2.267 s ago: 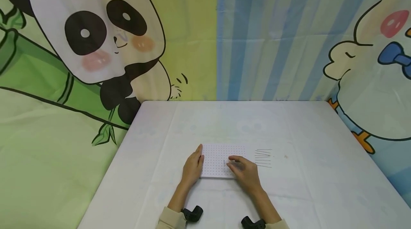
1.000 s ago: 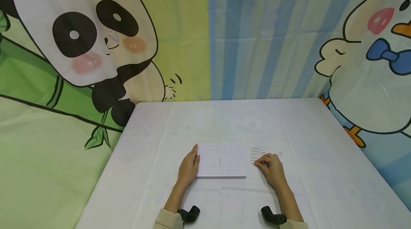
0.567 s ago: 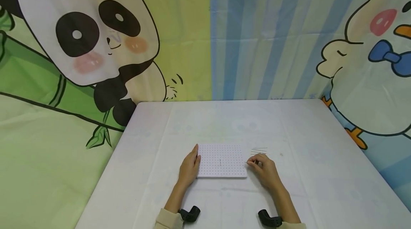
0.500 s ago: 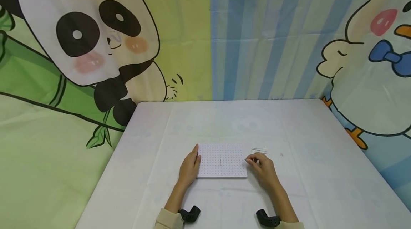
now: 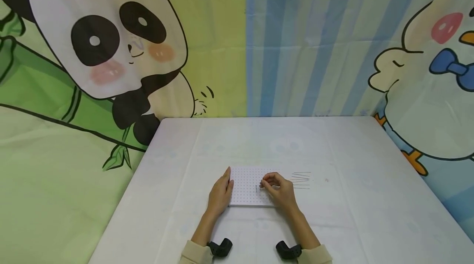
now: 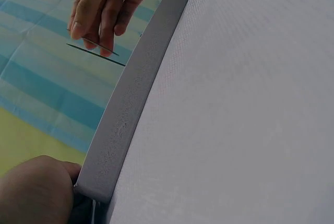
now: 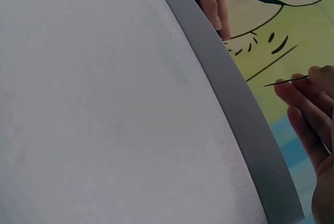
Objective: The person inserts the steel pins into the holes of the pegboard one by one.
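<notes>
A white board with a grid of small holes (image 5: 244, 186) lies flat on the table. My left hand (image 5: 220, 194) rests along its left edge, fingers extended against the side. One thin dark needle (image 7: 272, 63) stands upright in the board. Just right of it, my right hand (image 5: 281, 192) pinches a second needle (image 7: 284, 82) between thumb and fingertips, its pointed end aimed down at the board. In the left wrist view this held needle (image 6: 102, 46) is tilted close beside the standing one; its tip appears above the board's surface. The right hand covers part of the board's right side.
Several more needles (image 5: 301, 188) lie in a loose column on the white table (image 5: 352, 198), right of the board. A black wrist camera (image 5: 221, 248) sits on each wrist. Behind the table hangs a curtain (image 5: 211, 50) with cartoon animals.
My right hand went right to the loose needles, picked one up, and carried it left over the board beside the standing needle. The left hand keeps its place on the board's edge.
</notes>
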Available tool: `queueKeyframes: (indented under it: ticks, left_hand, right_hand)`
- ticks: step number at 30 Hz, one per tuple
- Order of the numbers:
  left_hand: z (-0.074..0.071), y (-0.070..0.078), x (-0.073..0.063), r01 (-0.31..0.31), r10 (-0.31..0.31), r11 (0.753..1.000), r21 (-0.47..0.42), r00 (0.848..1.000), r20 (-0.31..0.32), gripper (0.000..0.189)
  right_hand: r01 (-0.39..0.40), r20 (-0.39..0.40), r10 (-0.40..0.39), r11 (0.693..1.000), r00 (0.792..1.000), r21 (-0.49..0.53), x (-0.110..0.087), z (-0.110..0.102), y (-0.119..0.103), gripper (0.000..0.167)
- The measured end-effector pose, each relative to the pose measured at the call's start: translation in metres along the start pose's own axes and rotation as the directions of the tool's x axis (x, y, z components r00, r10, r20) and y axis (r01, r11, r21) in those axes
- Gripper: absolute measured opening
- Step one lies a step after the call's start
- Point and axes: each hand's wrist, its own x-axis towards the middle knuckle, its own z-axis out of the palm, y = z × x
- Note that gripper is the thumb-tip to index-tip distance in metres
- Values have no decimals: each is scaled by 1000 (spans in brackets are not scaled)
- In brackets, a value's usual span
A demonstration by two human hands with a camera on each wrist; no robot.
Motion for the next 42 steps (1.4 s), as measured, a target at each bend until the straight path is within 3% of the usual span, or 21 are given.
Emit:
queueKeyframes:
  ticks: [3, 9, 20, 29, 42]
  left_hand:
    - [0, 0, 0, -4, 4, 1000, -2, 1000, 1, 49]
    - [1, -1, 0, -7, 7, 1000, 14, 1000, 0, 49]
    - [1, -2, 1, -11, 11, 1000, 16, 1000, -8, 49]
    - [3, -1, 1, 17, -17, 1000, 4, 1000, 7, 49]
    - [1, 1, 0, -2, 3, 1000, 12, 1000, -16, 49]
  right_hand:
    - [70, 7, -69, 997, 998, -34, 4, 3, -13, 13]
    - [98, 22, -96, 993, 995, -67, 7, 7, -19, 16]
    - [148, 13, -148, 981, 989, -124, -1, 17, 22, 22]
    - [122, 67, -109, 964, 992, -236, -5, 16, 27, 17]
    - [205, 104, -181, 927, 978, -313, -4, 17, 25, 19]
